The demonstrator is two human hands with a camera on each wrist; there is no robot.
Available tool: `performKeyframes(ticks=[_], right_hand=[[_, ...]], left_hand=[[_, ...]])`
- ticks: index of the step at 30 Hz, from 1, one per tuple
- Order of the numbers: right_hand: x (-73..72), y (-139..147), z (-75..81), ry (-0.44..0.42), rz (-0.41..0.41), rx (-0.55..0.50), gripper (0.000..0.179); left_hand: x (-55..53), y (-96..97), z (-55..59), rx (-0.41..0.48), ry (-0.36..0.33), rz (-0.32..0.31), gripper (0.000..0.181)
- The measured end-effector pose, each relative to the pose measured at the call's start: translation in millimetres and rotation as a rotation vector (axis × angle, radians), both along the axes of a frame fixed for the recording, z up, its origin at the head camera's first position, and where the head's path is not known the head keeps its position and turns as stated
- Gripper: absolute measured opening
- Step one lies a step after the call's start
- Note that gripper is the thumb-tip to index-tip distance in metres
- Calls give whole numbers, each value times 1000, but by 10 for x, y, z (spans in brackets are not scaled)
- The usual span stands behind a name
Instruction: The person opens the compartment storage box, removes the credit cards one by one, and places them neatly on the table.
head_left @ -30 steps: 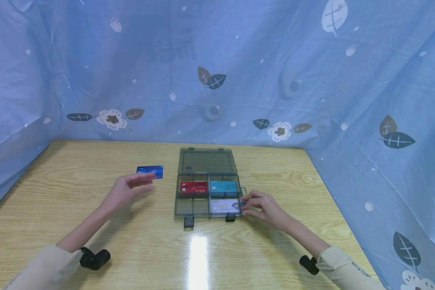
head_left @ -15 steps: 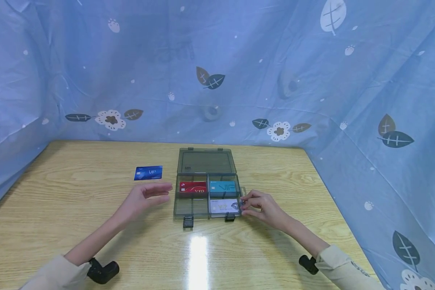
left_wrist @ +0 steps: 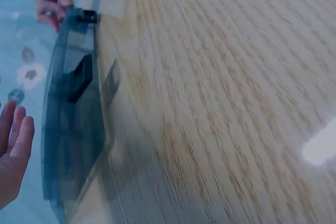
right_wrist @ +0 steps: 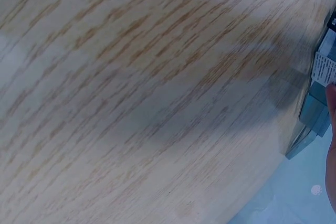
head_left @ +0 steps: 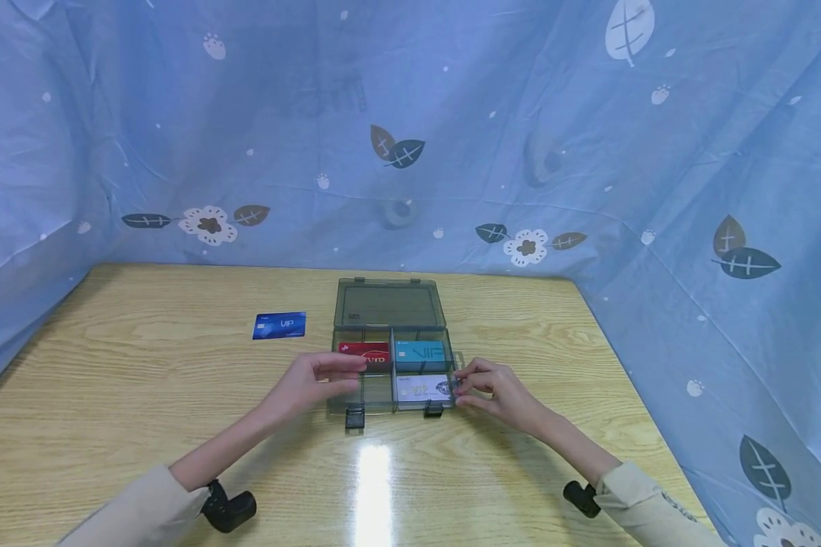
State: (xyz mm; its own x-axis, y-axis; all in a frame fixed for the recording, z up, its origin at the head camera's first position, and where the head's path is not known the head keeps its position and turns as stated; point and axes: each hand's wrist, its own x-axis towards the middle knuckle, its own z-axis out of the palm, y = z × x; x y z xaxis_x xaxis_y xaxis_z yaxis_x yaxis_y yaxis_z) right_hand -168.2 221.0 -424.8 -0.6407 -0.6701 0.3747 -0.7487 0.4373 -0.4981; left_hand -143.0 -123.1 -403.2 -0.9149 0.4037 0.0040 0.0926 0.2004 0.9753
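A smoky transparent divided plastic box (head_left: 362, 406) lies with its lid (head_left: 390, 304) folded back. Inside, a red VIP card (head_left: 356, 348) is at back left, a light blue VIP card (head_left: 420, 352) at back right and a white VIP card (head_left: 420, 387) at front right. My left hand (head_left: 318, 382) reaches over the box's left side, fingers extended and holding nothing, overlapping the red card in the head view. In the left wrist view, the left hand (left_wrist: 13, 153) is beside the box wall. My right hand (head_left: 496, 391) pinches the box's right edge, thumb in front.
A dark blue VIP card (head_left: 280, 325) lies on the wooden table (head_left: 178, 365), left of the box. Two black latches (head_left: 355, 417) stick out from the box's front. A blue patterned curtain (head_left: 280, 137) hangs behind and along the sides.
My left hand has moved right, from over the blue card to over the left side of the box, leaving that card on the table. My right hand stays at the box's edge.
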Motion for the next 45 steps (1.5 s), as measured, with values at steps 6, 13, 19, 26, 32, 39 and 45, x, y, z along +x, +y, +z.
performKeyframes(ticks=[6, 13, 19, 26, 32, 39, 45], right_hand=[[6, 4, 2, -9, -7, 4, 7], [8, 15, -3, -4, -9, 2, 8], [1, 21, -12, 23, 3, -5, 9], [0, 23, -17, 15, -1, -2, 9], [-1, 26, -17, 6, 0, -3, 7], [-2, 24, -22, 5, 1, -2, 7], [-3, 21, -15, 0, -5, 3, 7]], left_hand=[[-41, 177, -40, 29, -11, -19, 41], [-71, 398, -105, -52, 41, -26, 36], [-80, 578, -111, -151, 71, 17, 35], [-95, 674, -97, -244, 99, 23, 32], [-147, 753, -58, -396, 184, -43, 34], [-154, 896, 21, -635, 181, -131, 37], [-166, 1050, 114, -824, 203, -162, 25]])
